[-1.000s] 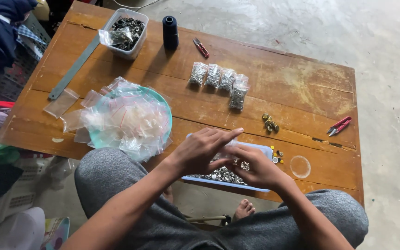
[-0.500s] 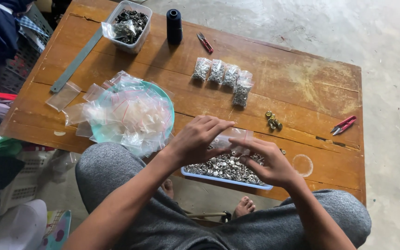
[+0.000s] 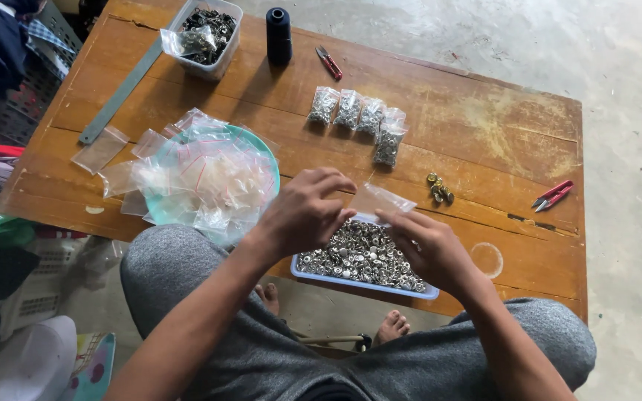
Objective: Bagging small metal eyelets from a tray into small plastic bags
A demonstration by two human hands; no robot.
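Wooden table (image 3: 484, 126) is seen from above, a tray (image 3: 365, 284) of small metal studs (image 3: 362, 256) at its near edge. Over the tray a clear bag (image 3: 382, 199) is pinched between the left hand (image 3: 307, 212) and right hand (image 3: 425, 245).

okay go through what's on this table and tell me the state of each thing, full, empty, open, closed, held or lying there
Small clear bag: empty-looking, held up by both hands.
Left hand: fingers curled, pinching the bag.
Right hand: pinching the bag.
Blue tray: full of silver snaps.
Four bags: filled, lying in a row.
Clear tub: lidless, holding dark parts.
Green bowl: piled with empty bags.
Red snips: lying untouched.
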